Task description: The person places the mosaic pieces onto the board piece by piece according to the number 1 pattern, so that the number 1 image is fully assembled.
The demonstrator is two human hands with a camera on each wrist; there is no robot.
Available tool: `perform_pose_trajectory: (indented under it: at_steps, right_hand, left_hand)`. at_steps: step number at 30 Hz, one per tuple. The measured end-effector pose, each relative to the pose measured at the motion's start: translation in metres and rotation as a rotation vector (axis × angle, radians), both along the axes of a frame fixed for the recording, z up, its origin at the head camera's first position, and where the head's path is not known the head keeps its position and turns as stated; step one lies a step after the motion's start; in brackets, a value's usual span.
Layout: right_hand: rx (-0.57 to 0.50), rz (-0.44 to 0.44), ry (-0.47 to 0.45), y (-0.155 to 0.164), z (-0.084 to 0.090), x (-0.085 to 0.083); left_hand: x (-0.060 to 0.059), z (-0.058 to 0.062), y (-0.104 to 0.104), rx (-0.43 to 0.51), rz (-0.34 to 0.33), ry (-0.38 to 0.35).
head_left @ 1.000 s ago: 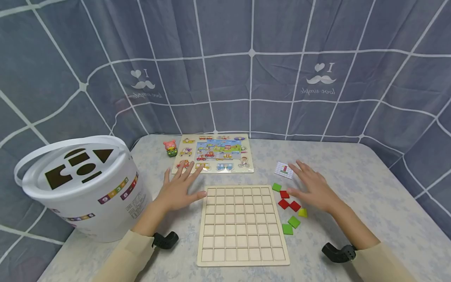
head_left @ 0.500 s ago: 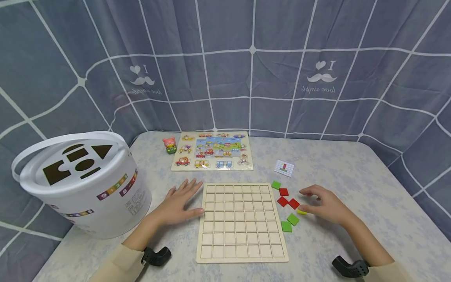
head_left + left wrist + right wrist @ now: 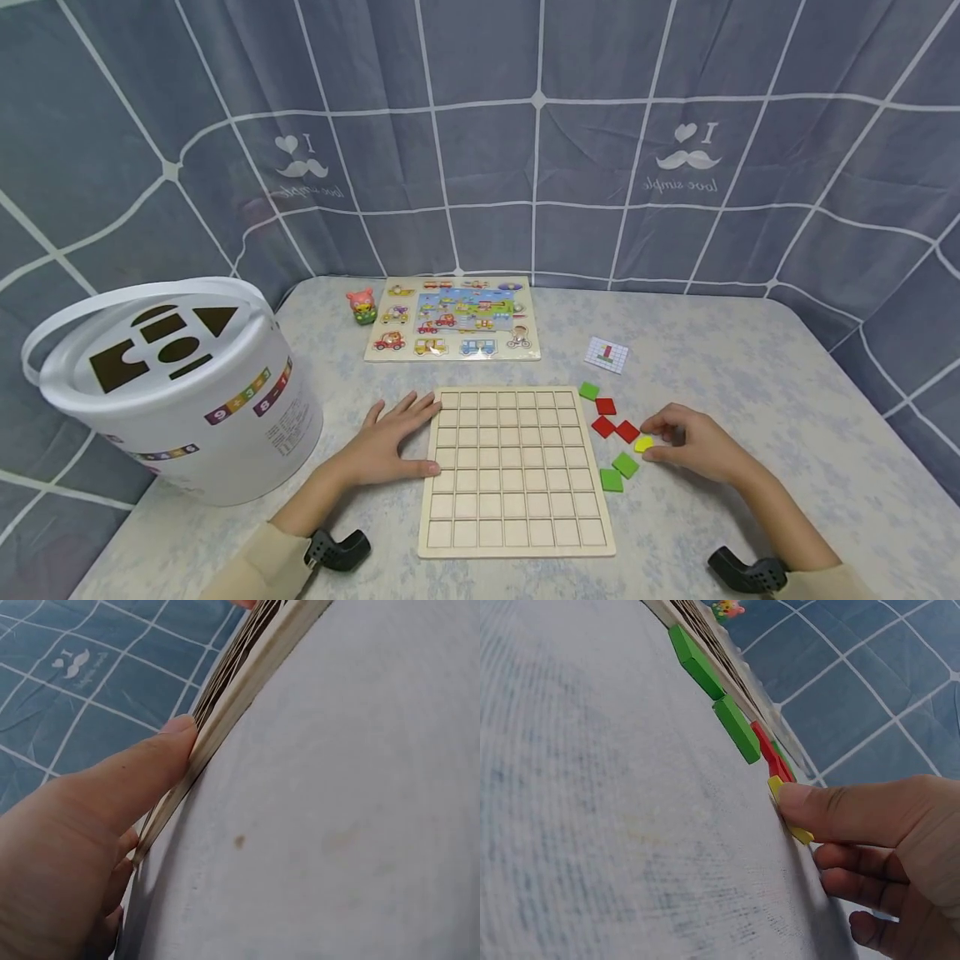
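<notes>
The small yellow tile [image 3: 643, 443] lies on the table [image 3: 750, 375], just to the right of the wooden grid board [image 3: 514, 468], and I pinch it with my right hand [image 3: 693, 450]: the thumb [image 3: 832, 814] presses on its top edge and the other fingers are curled behind it. Beside it are two red tiles [image 3: 615, 428], touching each other at a corner, and near them three green tiles [image 3: 618, 472], two below and one above. My left hand [image 3: 390, 442] rests flat on the table at the left edge of the board, fingers spread a little, and its thumb [image 3: 142, 776] touches the board's side. Further away a small pattern card [image 3: 606, 354] lies on the table, a picture puzzle [image 3: 452, 319] with a little pink toy [image 3: 362, 306] beside it, and at far left stands a big white bucket [image 3: 180, 392].
</notes>
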State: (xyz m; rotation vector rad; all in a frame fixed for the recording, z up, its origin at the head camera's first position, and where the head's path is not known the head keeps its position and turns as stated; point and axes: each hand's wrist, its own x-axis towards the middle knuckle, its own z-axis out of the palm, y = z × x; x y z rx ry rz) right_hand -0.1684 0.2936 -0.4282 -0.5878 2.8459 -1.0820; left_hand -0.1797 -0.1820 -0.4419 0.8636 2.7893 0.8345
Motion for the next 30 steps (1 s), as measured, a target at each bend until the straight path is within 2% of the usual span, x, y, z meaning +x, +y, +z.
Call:
perform_pose_trajectory:
  at_steps: [9, 17, 30]
  right_hand:
    - [0.002, -0.024, -0.016, -0.0016, 0.0011, 0.0013]
    - [-0.031, -0.043, -0.084, -0.0018, -0.0002, -0.0008]
    - [-0.089, -0.037, -0.075, 0.0017, -0.0036, -0.0025]
  left_hand:
    - [-0.0011, -0.0007, -0.0003, -0.020, -0.004, 0.022]
    - [0.0002, -0.0003, -0.0007, -0.015, 0.007, 0.007]
    - [-0.0004, -0.0039, -0.0011, -0.020, 0.017, 0.027]
